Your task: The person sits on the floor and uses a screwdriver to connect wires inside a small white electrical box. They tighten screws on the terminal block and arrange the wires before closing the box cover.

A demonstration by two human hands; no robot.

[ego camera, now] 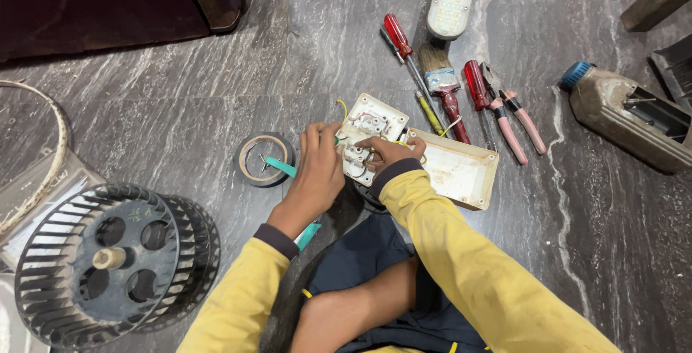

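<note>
Both hands, left (317, 173) and right (386, 153), grip a white switch plate (369, 131)

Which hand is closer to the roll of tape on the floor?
Left. The left hand sits just beside the tape roll; the right hand is farther off, beyond the white switch plate.
</note>
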